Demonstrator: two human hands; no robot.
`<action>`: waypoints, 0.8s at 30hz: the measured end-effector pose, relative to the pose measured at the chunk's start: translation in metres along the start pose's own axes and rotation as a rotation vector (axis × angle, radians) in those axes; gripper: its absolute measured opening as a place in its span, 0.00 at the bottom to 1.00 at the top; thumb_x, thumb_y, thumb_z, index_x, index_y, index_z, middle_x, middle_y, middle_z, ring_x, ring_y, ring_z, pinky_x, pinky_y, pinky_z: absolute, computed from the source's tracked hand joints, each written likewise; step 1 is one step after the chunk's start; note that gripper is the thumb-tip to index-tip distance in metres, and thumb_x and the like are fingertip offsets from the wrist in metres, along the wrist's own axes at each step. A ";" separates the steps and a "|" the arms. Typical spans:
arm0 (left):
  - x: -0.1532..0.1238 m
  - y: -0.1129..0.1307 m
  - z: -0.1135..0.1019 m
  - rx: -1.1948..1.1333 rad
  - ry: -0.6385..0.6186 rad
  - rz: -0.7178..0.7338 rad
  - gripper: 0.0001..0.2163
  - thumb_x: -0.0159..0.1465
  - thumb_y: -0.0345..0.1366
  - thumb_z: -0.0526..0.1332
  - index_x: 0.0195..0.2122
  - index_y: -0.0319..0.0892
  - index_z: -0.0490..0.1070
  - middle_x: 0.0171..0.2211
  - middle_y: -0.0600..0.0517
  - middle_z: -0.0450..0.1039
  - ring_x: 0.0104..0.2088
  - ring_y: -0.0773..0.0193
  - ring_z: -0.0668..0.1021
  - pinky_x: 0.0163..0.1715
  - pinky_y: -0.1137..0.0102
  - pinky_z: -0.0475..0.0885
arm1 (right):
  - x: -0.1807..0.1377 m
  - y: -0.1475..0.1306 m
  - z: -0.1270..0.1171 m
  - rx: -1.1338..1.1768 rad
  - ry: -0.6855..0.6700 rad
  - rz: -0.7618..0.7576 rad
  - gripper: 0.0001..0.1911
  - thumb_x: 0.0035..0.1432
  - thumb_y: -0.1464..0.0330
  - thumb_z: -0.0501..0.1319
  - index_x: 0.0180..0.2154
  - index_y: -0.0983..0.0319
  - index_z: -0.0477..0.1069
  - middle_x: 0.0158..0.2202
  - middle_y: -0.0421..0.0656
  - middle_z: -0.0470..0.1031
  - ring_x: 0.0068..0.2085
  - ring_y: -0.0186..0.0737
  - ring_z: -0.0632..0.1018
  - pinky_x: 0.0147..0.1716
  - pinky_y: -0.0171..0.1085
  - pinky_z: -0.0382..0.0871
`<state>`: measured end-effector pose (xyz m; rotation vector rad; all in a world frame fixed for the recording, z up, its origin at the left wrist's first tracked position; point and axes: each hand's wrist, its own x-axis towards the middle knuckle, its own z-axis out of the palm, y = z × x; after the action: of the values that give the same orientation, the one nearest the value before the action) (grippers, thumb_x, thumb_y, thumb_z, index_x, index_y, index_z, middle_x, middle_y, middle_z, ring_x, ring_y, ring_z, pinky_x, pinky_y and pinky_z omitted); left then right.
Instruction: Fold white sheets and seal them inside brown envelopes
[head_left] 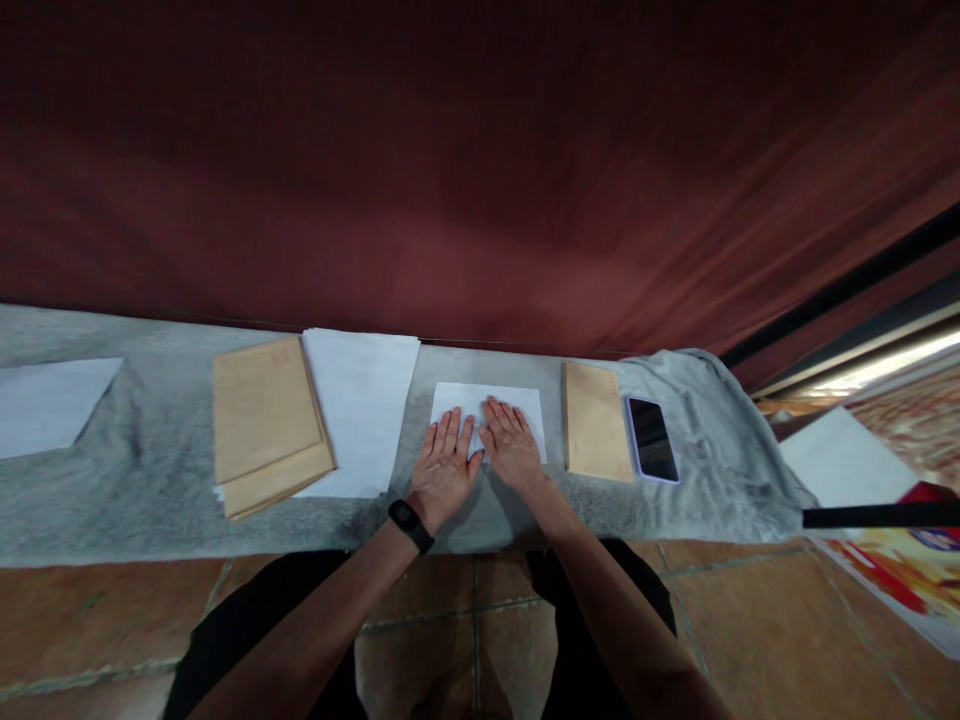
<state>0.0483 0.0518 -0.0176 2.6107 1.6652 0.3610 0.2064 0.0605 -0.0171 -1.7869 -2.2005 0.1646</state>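
Note:
A white sheet of paper, shorter than the stacked sheets, lies on the grey cloth in front of me; whether it is folded I cannot tell. My left hand rests flat on its lower left part, fingers stretched out. On its right half lies my right hand, also flat with the fingers extended. Neither hand grips anything. Left of them is a stack of white paper, partly covered by several brown envelopes. To the right, a single brown envelope lies beside a phone.
A grey cloth covers the long narrow surface. Another white sheet lies at the far left. Dark red fabric hangs behind the surface. Black bars, a white panel and a colourful printed bag are at the right.

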 end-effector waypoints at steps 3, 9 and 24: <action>0.000 0.000 0.000 0.014 0.002 0.001 0.27 0.74 0.43 0.48 0.70 0.34 0.57 0.73 0.38 0.51 0.72 0.49 0.56 0.71 0.53 0.51 | 0.008 0.005 0.004 -0.039 0.026 0.024 0.27 0.75 0.62 0.45 0.69 0.66 0.57 0.72 0.48 0.56 0.71 0.46 0.59 0.70 0.49 0.49; 0.000 0.000 0.001 0.023 0.005 -0.008 0.28 0.73 0.43 0.48 0.71 0.36 0.56 0.72 0.39 0.52 0.72 0.50 0.57 0.71 0.53 0.51 | 0.021 0.012 0.008 -0.073 0.069 0.089 0.27 0.75 0.60 0.45 0.70 0.62 0.58 0.72 0.46 0.56 0.71 0.49 0.61 0.69 0.52 0.51; 0.023 0.001 0.005 -0.103 0.017 0.082 0.26 0.75 0.41 0.42 0.70 0.37 0.58 0.70 0.42 0.59 0.72 0.54 0.59 0.70 0.52 0.56 | 0.021 0.013 0.006 -0.085 0.096 0.219 0.28 0.75 0.61 0.46 0.70 0.65 0.56 0.72 0.52 0.56 0.72 0.53 0.59 0.68 0.55 0.51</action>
<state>0.0591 0.0726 -0.0180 2.6129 1.5052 0.4603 0.2132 0.0842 -0.0233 -2.0352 -1.9707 0.0315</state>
